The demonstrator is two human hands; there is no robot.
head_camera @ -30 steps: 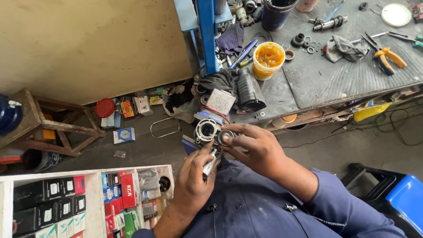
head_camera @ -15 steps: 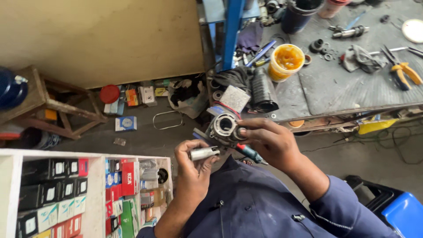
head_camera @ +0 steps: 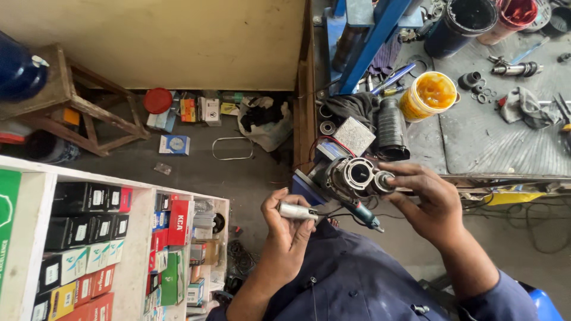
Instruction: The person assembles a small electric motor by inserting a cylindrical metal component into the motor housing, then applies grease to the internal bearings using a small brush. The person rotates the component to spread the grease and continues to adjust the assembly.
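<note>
1. A person in blue work clothes holds a grey metal housing [head_camera: 351, 176] in the air in front of the chest, just off the near left corner of the desk [head_camera: 476, 137]. Its open round bore is turned up toward the head camera, likely so the inside can be looked over.

2. The right hand [head_camera: 425, 199] is clamped on the right end of the housing, fingers wrapped over a small round cap there, carrying the part's weight clear of the desk.

3. The left hand [head_camera: 288, 223] is closed around a short silver cylinder [head_camera: 296, 211], held level and just left of the housing, not touching it; it sits close, seemingly ready to be brought to the bore.

4. A blue-handled tool [head_camera: 364, 215] shows just beneath the housing; what supports it cannot be told.

5. On the desk, an open tub of orange grease [head_camera: 429, 95] stands near the left edge within easy reach, beside a black ribbed rubber boot [head_camera: 389, 128] and a dark bucket [head_camera: 457, 27] at the far edge.

6. To the person's left, a white shelf [head_camera: 140, 238] holds rows of small boxes in black, red and green, and a wooden stool [head_camera: 65, 101] stands on the floor near the wall.
</note>
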